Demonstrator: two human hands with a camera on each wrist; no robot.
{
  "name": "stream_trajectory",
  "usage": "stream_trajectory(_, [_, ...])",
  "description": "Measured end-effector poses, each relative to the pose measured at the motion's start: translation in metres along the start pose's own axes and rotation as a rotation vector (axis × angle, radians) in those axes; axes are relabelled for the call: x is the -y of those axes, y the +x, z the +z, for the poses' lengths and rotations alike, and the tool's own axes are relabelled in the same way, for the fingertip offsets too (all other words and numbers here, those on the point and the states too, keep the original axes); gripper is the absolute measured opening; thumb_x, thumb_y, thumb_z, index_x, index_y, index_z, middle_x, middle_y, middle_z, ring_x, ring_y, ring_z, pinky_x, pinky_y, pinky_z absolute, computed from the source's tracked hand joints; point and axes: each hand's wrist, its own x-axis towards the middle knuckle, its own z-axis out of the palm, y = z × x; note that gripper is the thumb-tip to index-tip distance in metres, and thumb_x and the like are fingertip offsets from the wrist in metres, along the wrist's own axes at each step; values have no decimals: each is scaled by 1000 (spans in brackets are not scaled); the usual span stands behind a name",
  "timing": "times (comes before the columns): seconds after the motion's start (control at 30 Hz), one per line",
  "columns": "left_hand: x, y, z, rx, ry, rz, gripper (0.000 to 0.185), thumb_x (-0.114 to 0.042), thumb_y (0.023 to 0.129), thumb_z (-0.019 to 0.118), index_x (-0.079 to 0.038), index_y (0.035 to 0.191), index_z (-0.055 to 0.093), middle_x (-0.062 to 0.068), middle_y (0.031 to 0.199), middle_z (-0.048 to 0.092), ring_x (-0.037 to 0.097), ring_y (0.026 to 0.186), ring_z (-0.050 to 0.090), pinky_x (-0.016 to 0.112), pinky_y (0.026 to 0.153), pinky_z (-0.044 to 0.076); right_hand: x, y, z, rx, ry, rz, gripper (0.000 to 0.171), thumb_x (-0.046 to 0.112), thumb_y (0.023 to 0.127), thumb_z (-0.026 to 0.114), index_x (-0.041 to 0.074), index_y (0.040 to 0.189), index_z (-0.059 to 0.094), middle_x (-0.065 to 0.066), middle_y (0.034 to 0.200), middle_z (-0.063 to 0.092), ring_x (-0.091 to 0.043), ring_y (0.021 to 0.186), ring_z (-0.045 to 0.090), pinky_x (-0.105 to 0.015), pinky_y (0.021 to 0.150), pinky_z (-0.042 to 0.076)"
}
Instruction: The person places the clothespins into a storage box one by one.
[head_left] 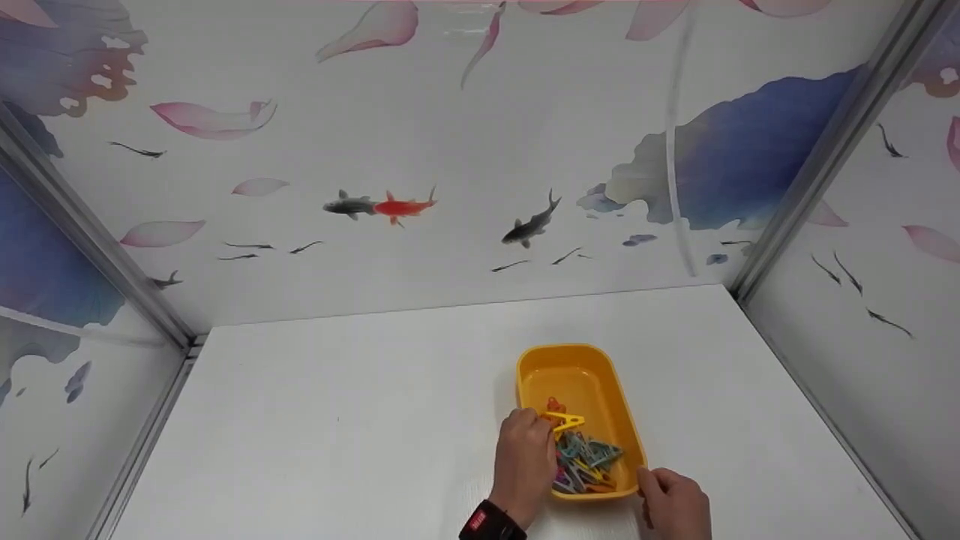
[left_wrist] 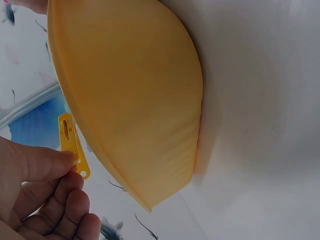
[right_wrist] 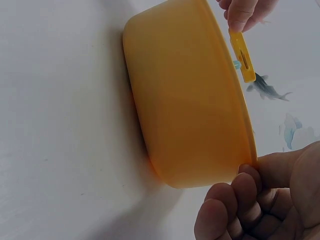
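Yellow clothespin point(head_left: 564, 421) pinched by left hand point(head_left: 523, 465) over orange tub point(head_left: 529, 375); near rim gripped by right hand point(head_left: 673, 501). Drop likely if pinch loosened.

A white table point(head_left: 360, 420) sits in a booth of three white walls point(head_left: 465, 150) printed with pink petals point(head_left: 214, 118), blue lotus leaves point(head_left: 750, 150) and small fish, one of them red point(head_left: 403, 206), with metal posts point(head_left: 825, 150) in the corners, under even light.
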Motion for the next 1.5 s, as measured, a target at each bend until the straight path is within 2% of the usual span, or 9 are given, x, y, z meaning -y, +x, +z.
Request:
stream_trajectory(0.23, [-1,0,5,15,-40,-25,5,-10,85,72,-7,86,75,-7,74,50,8,71,43,22,67,38,0,0,0,3,-3,5,37,31,97,53,5,73,64,-1,51,51,-16,48,46,-29,50,36])
stream_trajectory(0.43, [-1,-2,4,-34,-55,-22,13,-10,84,74,-6,96,77,-5,77,52,10,76,46,23,70,41,1,1,1,10,12,19,37,31,98,52,5,73,63,0,52,51,-16,49,46,-29,50,36])
stream_trajectory(0.67, [3,-3,-4,-27,-58,-50,7,-12,86,71,-7,89,75,-7,75,49,10,73,42,22,68,36,1,0,1,0,7,2,36,27,98,52,4,74,63,-1,52,51,-17,48,47,-29,49,38])
stream_trajectory(0.83, [7,-6,-9,-13,-62,-83,9,-14,87,71,-8,90,76,-7,79,51,9,77,45,24,72,40,2,0,2,-10,-4,-4,35,26,97,53,4,73,63,-1,51,50,-17,47,47,-29,48,38])
stream_trajectory(1.03, [17,-11,-14,-42,0,-101,8,-18,87,71,-10,83,73,-7,76,49,10,75,45,25,69,40,3,1,2,4,11,17,34,26,98,52,4,74,62,-1,52,49,-17,49,47,-29,49,38])
stream_trajectory(1.3, [36,-19,-23,-35,44,-172,12,-18,83,75,-9,91,74,-5,81,54,10,78,48,28,73,43,4,2,3,22,9,29,35,28,99,52,4,75,63,-1,54,49,-17,51,47,-29,50,38])
stream_trajectory(1.5, [55,-28,-33,-68,84,-154,20,-15,80,76,-5,97,73,0,87,58,15,83,53,33,76,46,3,2,-1,43,-32,38,36,29,100,51,5,76,62,-1,54,48,-18,52,46,-30,52,36])
